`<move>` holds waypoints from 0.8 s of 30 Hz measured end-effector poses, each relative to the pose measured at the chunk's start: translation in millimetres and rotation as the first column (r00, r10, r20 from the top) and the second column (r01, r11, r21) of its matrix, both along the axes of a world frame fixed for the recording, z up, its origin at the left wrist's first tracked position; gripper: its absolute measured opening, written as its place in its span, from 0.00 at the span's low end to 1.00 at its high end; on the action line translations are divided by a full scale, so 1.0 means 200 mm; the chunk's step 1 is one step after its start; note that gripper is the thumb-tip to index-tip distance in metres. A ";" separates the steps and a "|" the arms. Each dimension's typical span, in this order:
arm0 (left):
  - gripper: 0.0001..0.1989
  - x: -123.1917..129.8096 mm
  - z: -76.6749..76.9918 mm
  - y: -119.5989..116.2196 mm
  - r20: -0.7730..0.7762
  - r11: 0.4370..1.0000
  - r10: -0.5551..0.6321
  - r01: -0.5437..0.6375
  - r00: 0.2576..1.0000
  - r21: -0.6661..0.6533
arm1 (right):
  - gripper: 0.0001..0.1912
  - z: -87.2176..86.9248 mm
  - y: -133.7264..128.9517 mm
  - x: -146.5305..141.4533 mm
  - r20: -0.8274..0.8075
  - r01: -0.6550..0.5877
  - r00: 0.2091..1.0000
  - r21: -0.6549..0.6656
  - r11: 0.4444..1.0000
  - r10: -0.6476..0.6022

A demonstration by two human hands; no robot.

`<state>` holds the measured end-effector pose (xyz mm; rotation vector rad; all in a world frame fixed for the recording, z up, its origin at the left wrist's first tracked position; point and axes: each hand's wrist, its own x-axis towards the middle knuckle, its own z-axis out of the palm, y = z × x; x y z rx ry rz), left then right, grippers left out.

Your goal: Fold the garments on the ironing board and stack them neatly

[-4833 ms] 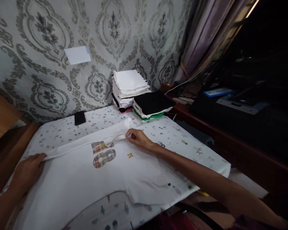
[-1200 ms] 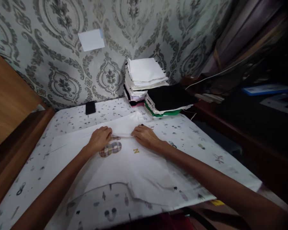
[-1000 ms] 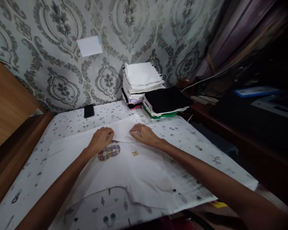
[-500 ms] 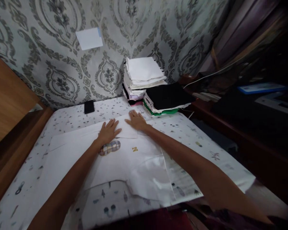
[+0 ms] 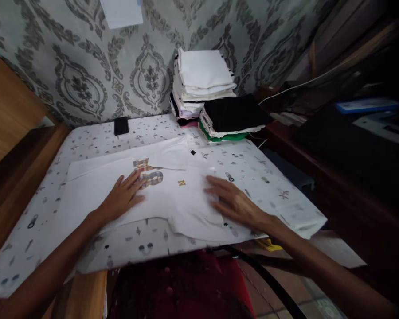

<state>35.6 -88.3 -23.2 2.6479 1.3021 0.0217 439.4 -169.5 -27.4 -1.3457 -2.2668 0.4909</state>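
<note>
A white T-shirt (image 5: 173, 199) lies spread on the table, its far part folded over toward me. Plaid lettering and a small gold "N" show on its front. Over the plaid print, my left hand (image 5: 124, 195) rests flat with fingers spread, holding nothing. My right hand (image 5: 234, 199) is at the shirt's right edge, its fingers apart and slightly smeared by motion; whether it touches the cloth I cannot tell. A small black tag (image 5: 193, 152) shows near the far right edge of the shirt.
A tall stack of folded light clothes (image 5: 204, 71) stands against the wall, beside a lower stack topped with black cloth (image 5: 236, 114). A black phone (image 5: 121, 126) lies at the back left of the patterned table cover (image 5: 96, 133). A wooden panel (image 5: 13, 110) borders the left side.
Both hands have come back toward me and apart, left hand to the left, right hand to the right. The folded part of the shirt is uncovered, showing more plaid print. The view has tilted down.
</note>
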 end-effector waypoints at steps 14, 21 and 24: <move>0.18 -0.56 0.11 -0.52 0.072 0.978 0.198 -0.202 0.978 0.058 | 0.17 -0.03 -0.30 -0.06 -0.024 -0.136 0.990 0.086 0.987 0.139; 0.16 -0.69 0.17 -0.49 0.218 0.886 0.462 -0.439 0.860 -0.148 | 0.15 0.09 -0.22 -0.05 -0.083 -0.032 0.996 -0.018 0.999 0.030; 0.20 -0.72 0.25 -0.36 0.260 0.823 0.541 -0.440 0.800 -0.358 | 0.17 0.19 -0.04 -0.05 -0.164 -0.042 0.986 -0.188 0.981 0.011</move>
